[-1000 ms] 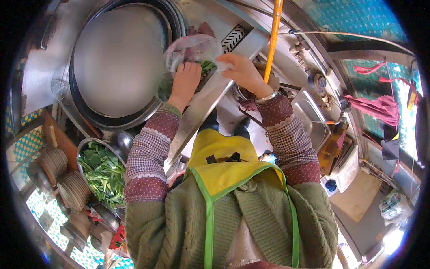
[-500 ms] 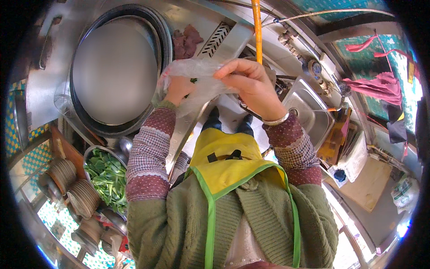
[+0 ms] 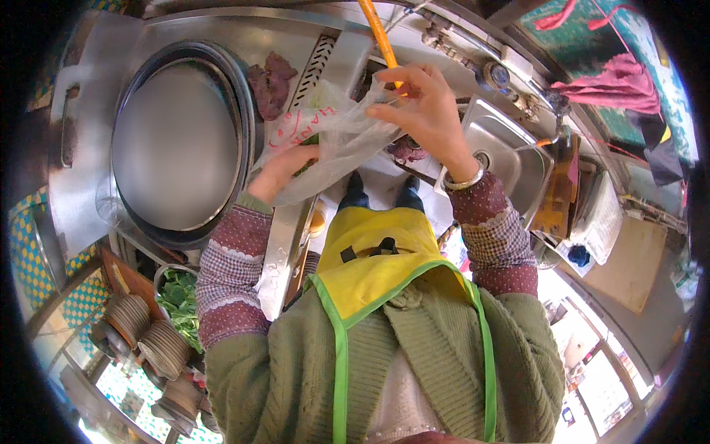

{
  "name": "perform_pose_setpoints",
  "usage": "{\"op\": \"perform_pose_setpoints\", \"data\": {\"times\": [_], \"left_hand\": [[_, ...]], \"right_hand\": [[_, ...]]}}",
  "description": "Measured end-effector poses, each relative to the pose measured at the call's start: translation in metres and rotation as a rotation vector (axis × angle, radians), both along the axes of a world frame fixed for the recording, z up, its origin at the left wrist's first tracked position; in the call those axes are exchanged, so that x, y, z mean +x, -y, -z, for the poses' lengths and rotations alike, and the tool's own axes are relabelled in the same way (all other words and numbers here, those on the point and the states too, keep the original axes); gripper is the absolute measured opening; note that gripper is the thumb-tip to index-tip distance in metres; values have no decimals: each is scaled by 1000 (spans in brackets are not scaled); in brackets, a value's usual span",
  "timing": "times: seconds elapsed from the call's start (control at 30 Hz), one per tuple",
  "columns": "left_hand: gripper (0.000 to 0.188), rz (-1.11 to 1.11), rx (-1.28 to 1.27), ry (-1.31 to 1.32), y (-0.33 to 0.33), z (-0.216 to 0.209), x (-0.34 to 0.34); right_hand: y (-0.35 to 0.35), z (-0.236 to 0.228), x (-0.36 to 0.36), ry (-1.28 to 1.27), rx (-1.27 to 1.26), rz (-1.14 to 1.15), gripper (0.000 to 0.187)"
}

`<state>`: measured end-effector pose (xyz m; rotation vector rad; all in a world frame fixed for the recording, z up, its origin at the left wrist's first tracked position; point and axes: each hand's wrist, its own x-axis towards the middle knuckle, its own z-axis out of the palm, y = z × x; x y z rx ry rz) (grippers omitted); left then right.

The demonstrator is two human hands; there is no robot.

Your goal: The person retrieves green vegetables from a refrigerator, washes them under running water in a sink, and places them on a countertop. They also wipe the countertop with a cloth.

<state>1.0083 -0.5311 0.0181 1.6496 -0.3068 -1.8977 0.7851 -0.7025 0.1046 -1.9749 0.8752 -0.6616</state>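
A clear plastic bag (image 3: 334,133) with red print hangs between my two hands over the steel counter's front edge. My right hand (image 3: 425,115), with a bangle at its wrist, pinches the bag's rim between thumb and fingers. My left hand (image 3: 285,170) reaches into the bag from the left. Its fingers curl around something green that shows only in part through the plastic, so its kind is unclear. To the left stands a large round dark-rimmed pan (image 3: 250,140) with a blurred grey inside. A crumpled reddish-brown cloth (image 3: 272,85) lies between the pan and a slotted drain.
A bowl of chopped green leaves (image 3: 180,300) sits at the lower left, near stacked plates (image 3: 164,348). On the right are a steel sink (image 3: 510,159), valves and pipes (image 3: 494,76) and a hanging pink cloth (image 3: 617,85). A yellow-orange pole (image 3: 379,33) rises behind my right hand.
My view has shifted and turned a little. The bag is spread wider and its red print now shows. More green appears by my left hand; my right hand has risen slightly.
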Motion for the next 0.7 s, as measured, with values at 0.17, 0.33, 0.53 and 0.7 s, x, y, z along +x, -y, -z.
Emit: {"op": "perform_pose_setpoints", "data": {"times": [0.17, 0.33, 0.53, 0.7], "left_hand": [[40, 56, -153, 148, 10, -2, -43], [55, 307, -448, 303, 18, -6, -69], [39, 482, -443, 337, 2, -6, -79], [11, -130, -500, 71, 1, -3, -68]], "right_hand": [[0, 17, -21, -166, -146, -156, 60], [17, 54, -52, -131, 76, -100, 24], [29, 128, -107, -315, -96, 261, 22], [10, 185, -160, -529, 28, 313, 26]]}}
